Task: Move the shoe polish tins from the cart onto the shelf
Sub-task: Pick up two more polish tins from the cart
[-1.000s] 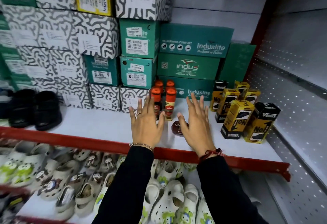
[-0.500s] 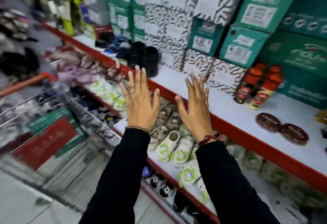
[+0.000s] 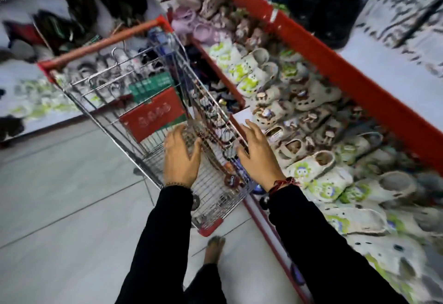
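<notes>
A wire shopping cart (image 3: pixel 100 102) with a red handle stands on the floor beside the shelves. A round dark-brown shoe polish tin (image 3: pixel 232 180) lies on the cart's wire bottom near its front corner, with another tin partly hidden just above it. My left hand (image 3: pixel 182 157) hovers over the cart's near end, fingers spread and nothing in it. My right hand (image 3: pixel 257 157) is over the cart's right rim, also spread with nothing in it. The white upper shelf (image 3: pixel 393 71) with its red front edge runs along the right.
Red and green boxes (image 3: pixel 153 114) lie in the cart's far half. White and green clogs (image 3: pixel 316 171) fill the lower shelf right of the cart. Black shoes (image 3: pixel 328 8) stand on the upper shelf. My bare foot (image 3: pixel 214 247) is on the grey floor tiles.
My view has swung left and down from the shelf to the cart. Both hands, still with nothing in them, have come down from the shelf to the cart's near end.
</notes>
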`<state>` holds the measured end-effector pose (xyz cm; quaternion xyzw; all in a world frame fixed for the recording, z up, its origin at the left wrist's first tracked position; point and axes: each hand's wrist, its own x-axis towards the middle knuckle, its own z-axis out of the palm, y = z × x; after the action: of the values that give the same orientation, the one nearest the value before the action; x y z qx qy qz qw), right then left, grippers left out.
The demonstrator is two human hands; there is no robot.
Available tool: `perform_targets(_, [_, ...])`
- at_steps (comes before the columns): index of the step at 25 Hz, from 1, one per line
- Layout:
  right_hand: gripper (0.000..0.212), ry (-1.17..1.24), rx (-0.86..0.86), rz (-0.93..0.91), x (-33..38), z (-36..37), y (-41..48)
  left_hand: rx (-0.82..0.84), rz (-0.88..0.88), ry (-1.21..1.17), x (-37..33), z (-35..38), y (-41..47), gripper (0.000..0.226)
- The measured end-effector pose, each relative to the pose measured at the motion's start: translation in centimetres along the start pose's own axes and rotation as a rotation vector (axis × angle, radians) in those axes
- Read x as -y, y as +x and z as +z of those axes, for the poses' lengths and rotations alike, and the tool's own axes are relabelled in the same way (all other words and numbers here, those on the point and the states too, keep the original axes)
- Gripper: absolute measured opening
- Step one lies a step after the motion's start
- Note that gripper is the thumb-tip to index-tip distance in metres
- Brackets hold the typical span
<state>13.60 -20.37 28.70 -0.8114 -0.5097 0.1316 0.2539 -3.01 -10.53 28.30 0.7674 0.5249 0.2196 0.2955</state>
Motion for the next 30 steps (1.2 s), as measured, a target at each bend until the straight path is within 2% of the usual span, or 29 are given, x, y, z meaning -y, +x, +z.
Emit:
perform_targets(4, [0.062, -0.101, 0.334, 0.176, -4.1, 7.9, 2.3, 0.186, -0.255, 0.016, 7.2, 4.5, 0.8, 0.049])
perform_targets(7, [0.061, -0.174, 0.575, 0.307, -8.2, 13.1, 3.7, 0.376, -0.438, 0.052, 11.9, 9.4, 2.6, 0.057])
perform_targets(10, [0.05, -0.151, 0.566, 0.43, -11.1, 17.2, 5.1, 0.548, -0.787, -0.076, 15.7, 13.9, 4.1, 0.079])
perform_targets(12, [0.046, -0.142, 0.526, 0.522, -12.5, 20.0, 6.2, 0.601, -0.913, -0.082, 17.5, 16.5, 4.6, 0.085])
perform_targets(14, [0.044, -0.167, 0.546, 0.558, -13.9, 23.2, 7.5, 0.636, -0.933, 0.054, 19.8, 19.1, 4.9, 0.081])
perform_targets(16, [0.046, -0.214, 0.583, 0.564, -15.1, 25.7, 8.6, 0.614, -0.946, 0.196, 21.7, 21.7, 5.1, 0.065])
perform_targets(22, [0.058, -0.287, 0.667, 0.551, -19.3, 30.7, 8.8, 0.562, -0.941, 0.315, 25.3, 26.8, 4.1, 0.048])
perform_targets(25, [0.053, -0.155, 0.675, 0.596, -21.2, 33.0, 9.0, 0.521, -0.905, 0.372, 24.4, 26.7, 3.6, 0.046])
perform_targets(26, [0.053, -0.088, 0.631, 0.629, -21.2, 33.4, 9.2, 0.513, -0.886, 0.392, 24.8, 26.9, 3.5, 0.046])
perform_targets(28, [0.05, 0.133, 0.559, 0.746, -19.6, 32.6, 9.7, 0.516, -0.881, 0.402, 24.6, 26.6, 3.6, 0.044])
perform_targets(30, [0.047, 0.183, 0.557, 0.769, -17.1, 30.8, 10.5, 0.542, -0.9, 0.388, 24.4, 26.0, 4.3, 0.046])
